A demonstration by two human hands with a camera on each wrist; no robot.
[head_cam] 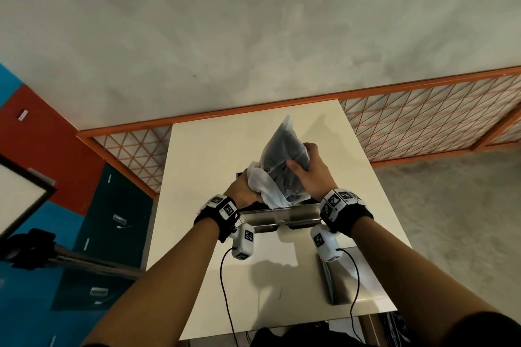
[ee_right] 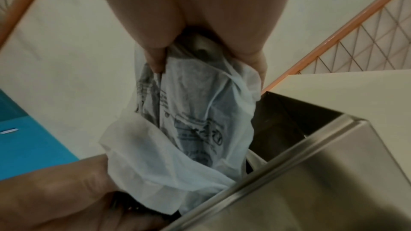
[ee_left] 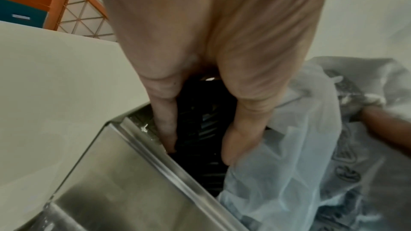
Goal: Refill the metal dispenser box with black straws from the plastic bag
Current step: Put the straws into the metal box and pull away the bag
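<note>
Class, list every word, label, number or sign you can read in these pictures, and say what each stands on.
Nothing can be read.
Plastic bag: black printed text and round symbols, too blurred.
Wrist bands: black-and-white square code markers, no words.
Cabinet fronts: small pale labels, too small.

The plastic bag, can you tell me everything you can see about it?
The plastic bag is thin, crinkly and see-through white with dark printing. Black straws show inside. It is tipped mouth-down into the open metal dispenser box on the table. The right hand grips its upper part; the left hand holds straws at its mouth.
</note>
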